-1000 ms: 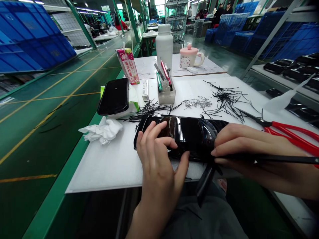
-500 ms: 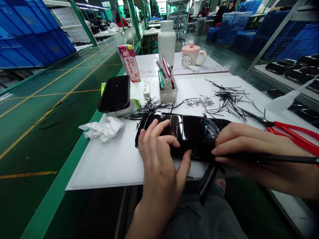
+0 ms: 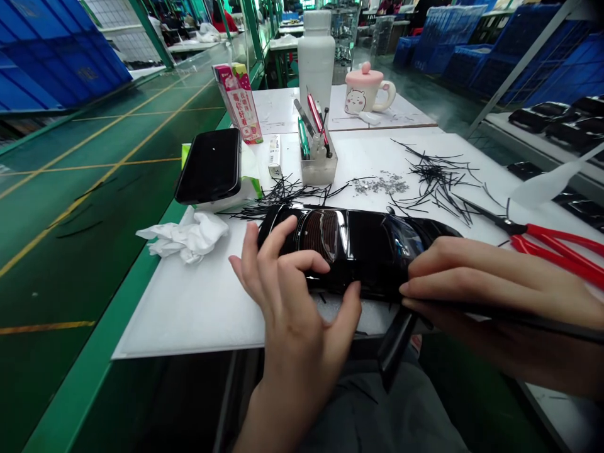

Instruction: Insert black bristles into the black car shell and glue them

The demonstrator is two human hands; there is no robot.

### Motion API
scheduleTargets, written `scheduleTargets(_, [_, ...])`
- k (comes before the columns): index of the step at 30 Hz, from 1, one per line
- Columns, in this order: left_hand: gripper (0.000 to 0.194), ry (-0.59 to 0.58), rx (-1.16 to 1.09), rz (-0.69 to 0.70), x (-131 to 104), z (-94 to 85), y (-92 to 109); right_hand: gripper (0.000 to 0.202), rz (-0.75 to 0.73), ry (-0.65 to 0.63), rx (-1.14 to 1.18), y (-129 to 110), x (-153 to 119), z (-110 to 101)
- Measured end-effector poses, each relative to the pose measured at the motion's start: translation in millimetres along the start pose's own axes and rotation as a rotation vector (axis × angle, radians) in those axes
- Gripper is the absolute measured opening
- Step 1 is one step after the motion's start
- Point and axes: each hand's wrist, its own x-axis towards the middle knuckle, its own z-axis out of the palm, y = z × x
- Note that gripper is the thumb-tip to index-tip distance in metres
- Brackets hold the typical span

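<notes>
Glossy black model car on worktop, under left grip; car touched by its spread, unclenched fingers. Long black strip grasped in right grip, its fingertips at the car's near side. Red-handled cutters seen just beyond right grip. Crumpled tissue lies left of left grip, phone beyond it. Thin black strands scattered beyond both grips.

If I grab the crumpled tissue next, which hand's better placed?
Left hand, probably: it's nearer the tissue, its fingers spread over the black model car, while the right hand pinches a long black piece.
</notes>
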Motion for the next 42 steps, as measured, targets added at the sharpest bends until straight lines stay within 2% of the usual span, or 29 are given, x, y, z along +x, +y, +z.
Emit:
scheduleTargets(6, [0.041, -0.022, -0.084, 0.017, 1, -3.6, -3, 0.009, 0.097, 0.015, 0.074, -5, 9, 4])
scheduleTargets(15, [0.041, -0.005, -0.038, 0.031, -1, -1.2, -5, 0.01, 0.039, 0.126, 0.07, -5, 10, 15])
scheduleTargets(20, [0.041, 0.007, -0.028, 0.058, -2, -0.4, -5, 0.009, 0.083, 0.102, 0.127, -5, 6, 11])
scheduleTargets(25, [0.038, 0.001, -0.029, 0.045, -3, -1.1, -4, 0.011, 0.125, 0.138, 0.119, -5, -1, 8])
scheduleTargets(37, [0.032, 0.006, -0.046, 0.02, -6, -1.9, -3, 0.016, 0.091, 0.102, 0.122, -5, 1, 10])
scheduleTargets(42, [0.033, 0.011, -0.052, 0.066, -2, -2.1, -3, 0.016, 0.084, 0.108, 0.098, -5, 1, 12])
